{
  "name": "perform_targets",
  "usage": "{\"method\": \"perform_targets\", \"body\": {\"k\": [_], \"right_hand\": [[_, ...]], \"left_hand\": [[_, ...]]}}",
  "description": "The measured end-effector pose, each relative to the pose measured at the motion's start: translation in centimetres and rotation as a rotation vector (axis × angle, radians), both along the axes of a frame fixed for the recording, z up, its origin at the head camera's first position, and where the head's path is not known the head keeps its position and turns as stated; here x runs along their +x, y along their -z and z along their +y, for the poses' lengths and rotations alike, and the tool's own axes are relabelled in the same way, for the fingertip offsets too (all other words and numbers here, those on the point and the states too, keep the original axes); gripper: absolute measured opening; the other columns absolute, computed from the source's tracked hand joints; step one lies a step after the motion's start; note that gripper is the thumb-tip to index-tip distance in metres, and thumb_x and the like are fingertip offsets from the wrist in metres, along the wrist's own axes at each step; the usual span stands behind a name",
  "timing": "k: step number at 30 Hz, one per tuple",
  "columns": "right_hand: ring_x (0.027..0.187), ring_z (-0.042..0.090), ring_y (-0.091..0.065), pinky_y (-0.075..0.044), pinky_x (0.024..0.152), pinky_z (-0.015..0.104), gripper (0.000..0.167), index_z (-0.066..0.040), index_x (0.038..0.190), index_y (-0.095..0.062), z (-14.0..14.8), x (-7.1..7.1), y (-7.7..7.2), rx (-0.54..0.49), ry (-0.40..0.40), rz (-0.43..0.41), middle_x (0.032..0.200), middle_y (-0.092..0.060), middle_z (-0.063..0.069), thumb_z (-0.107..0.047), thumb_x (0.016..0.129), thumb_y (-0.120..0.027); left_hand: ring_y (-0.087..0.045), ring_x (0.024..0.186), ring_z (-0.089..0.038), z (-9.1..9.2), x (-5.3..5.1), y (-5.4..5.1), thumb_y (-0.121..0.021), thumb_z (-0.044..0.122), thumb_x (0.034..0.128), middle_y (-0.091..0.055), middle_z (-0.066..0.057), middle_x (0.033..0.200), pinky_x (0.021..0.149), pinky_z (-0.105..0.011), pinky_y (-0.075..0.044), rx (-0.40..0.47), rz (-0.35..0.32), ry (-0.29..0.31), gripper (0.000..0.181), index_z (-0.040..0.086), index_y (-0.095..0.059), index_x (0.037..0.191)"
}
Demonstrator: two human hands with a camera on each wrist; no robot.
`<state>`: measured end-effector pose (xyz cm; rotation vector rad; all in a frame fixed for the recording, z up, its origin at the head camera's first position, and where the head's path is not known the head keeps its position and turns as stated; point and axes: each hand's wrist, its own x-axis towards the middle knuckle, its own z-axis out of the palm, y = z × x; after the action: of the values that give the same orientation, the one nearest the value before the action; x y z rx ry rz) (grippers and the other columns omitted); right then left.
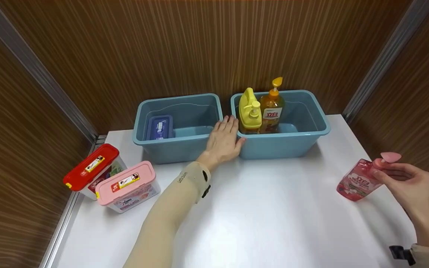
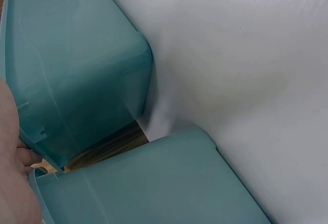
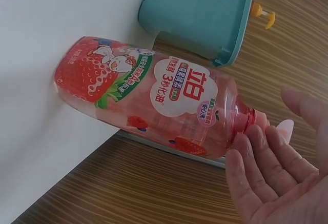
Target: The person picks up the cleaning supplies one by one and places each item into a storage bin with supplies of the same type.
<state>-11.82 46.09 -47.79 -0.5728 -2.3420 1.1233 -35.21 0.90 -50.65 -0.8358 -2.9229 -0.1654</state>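
My left hand (image 1: 222, 143) rests with its fingers stretched over the neighbouring rims of the left blue bin (image 1: 177, 149) and the right blue bin (image 1: 279, 147). On the right of the white table, my right hand (image 1: 412, 186) is at the neck of a pink pump bottle (image 1: 359, 181) with strawberries on its label. The right wrist view has those fingers (image 3: 271, 167) fairly straight beside the neck, the thumb apart from it. A yellow jug-shaped bottle (image 1: 250, 111) and an orange pump bottle (image 1: 271, 111) stand in the right bin. Inside the left bin is a purple box (image 1: 159, 127).
At the left of the table (image 1: 259, 216) stand a red-lidded tub (image 1: 93, 167) and a pink-lidded tub (image 1: 129, 188), close together. Wood-patterned panels (image 1: 184, 44) enclose the back and both sides. A narrow gap separates the two bins.
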Motion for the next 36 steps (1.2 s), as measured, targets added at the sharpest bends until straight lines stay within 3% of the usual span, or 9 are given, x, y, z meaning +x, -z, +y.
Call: {"method": "perform_targets", "body": {"k": [5,15,19,25,30,36], "right_hand": [[0.068,-0.027,-0.063,-0.048,0.067,-0.002,0.025,-0.010,0.106,-0.083,-0.1,-0.3,-0.1,-0.015,0.066,0.018,0.076,-0.065,-0.047,-0.015,0.086,-0.097],[0.063,-0.028,-0.058,-0.045,0.062,-0.001,0.054,0.002,0.124,-0.082,0.6,-0.9,0.4,-0.026,0.114,-0.048,0.069,-0.058,-0.051,-0.024,0.081,-0.102],[0.063,-0.028,-0.058,-0.045,0.062,0.000,0.050,-0.001,0.122,-0.084,0.6,-1.5,0.7,-0.024,0.110,-0.059,0.067,-0.058,-0.051,-0.024,0.081,-0.102],[0.061,-0.027,-0.057,-0.043,0.061,0.001,0.036,-0.014,0.111,-0.088,0.9,-1.8,1.2,-0.015,0.117,-0.047,0.065,-0.059,-0.049,-0.024,0.080,-0.103],[0.060,-0.027,-0.057,-0.042,0.061,0.001,0.038,-0.008,0.112,-0.089,1.2,-2.1,1.6,0.009,0.109,-0.015,0.064,-0.058,-0.048,-0.021,0.080,-0.103],[0.065,-0.026,-0.060,-0.046,0.064,-0.002,0.040,0.004,0.119,-0.085,1.2,-2.4,2.5,-0.011,0.086,0.103,0.073,-0.061,-0.050,-0.009,0.084,-0.099]], "left_hand": [[-0.019,0.179,-0.032,0.1,0.0,0.0,-0.028,0.060,0.1186,-0.023,-0.013,0.190,0.146,-0.049,-0.019,-0.013,-0.004,-0.010,0.082,0.005,-0.023,0.179],[-0.019,0.179,-0.031,0.4,0.0,0.0,-0.028,0.060,0.1191,-0.022,-0.012,0.190,0.146,-0.048,-0.019,-0.016,0.001,-0.003,0.081,0.007,-0.021,0.180],[-0.020,0.179,-0.031,0.2,-0.1,0.1,-0.029,0.060,0.1191,-0.023,-0.012,0.190,0.146,-0.048,-0.020,-0.008,0.002,-0.010,0.081,0.007,-0.022,0.180],[-0.020,0.179,-0.031,0.2,-0.1,0.2,-0.029,0.059,0.1190,-0.023,-0.013,0.190,0.146,-0.048,-0.020,-0.007,0.004,-0.012,0.081,0.006,-0.023,0.180],[-0.020,0.179,-0.031,0.1,-0.1,0.2,-0.028,0.059,0.1192,-0.022,-0.012,0.190,0.146,-0.048,-0.020,-0.015,0.006,-0.013,0.080,0.006,-0.022,0.180],[-0.018,0.179,-0.030,0.1,-0.2,0.1,-0.027,0.059,0.1187,-0.021,-0.011,0.190,0.147,-0.048,-0.018,-0.025,-0.005,-0.014,0.081,0.007,-0.021,0.180]]}}
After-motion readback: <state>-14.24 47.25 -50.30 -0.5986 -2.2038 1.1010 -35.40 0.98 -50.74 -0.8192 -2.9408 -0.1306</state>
